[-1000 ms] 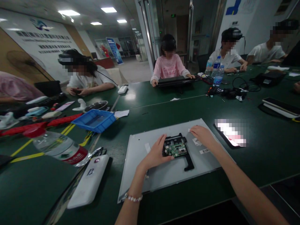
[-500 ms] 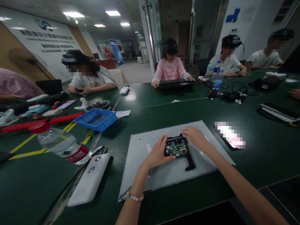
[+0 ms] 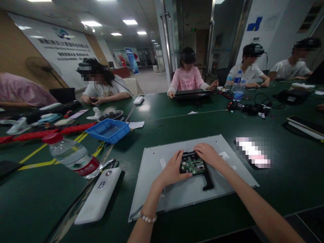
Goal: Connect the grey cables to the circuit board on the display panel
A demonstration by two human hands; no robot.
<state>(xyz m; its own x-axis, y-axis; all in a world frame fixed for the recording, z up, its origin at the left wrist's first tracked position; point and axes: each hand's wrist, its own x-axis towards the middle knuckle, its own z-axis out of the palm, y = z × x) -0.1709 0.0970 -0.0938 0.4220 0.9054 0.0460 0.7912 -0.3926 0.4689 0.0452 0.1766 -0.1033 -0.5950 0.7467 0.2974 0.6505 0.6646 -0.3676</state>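
A flat grey metal-backed panel (image 3: pixel 152 175) lies on the green table in front of me. On its middle sits a black plastic frame (image 3: pixel 208 182) with a bent arm towards me, carrying a green circuit board (image 3: pixel 193 166). My left hand (image 3: pixel 169 172) grips the frame's left side, thumb along the near edge and fingers at the far left. My right hand (image 3: pixel 207 154) is closed at the far right corner, its fingertips on the frame's edge and partly hidden. Pale tape pieces (image 3: pixel 224 155) stick to the panel beside my right wrist.
A phone (image 3: pixel 253 153) lies right of the panel. To the left are a white power bank (image 3: pixel 100 195), a tilted water bottle (image 3: pixel 73 155) and a blue tray (image 3: pixel 108 131). Co-workers sit across the table, one holding a black panel (image 3: pixel 192 94).
My view has tilted slightly, shifting everything right and down. My right hand has slid a little left over the frame's far corner. The co-worker in pink has lifted one hand.
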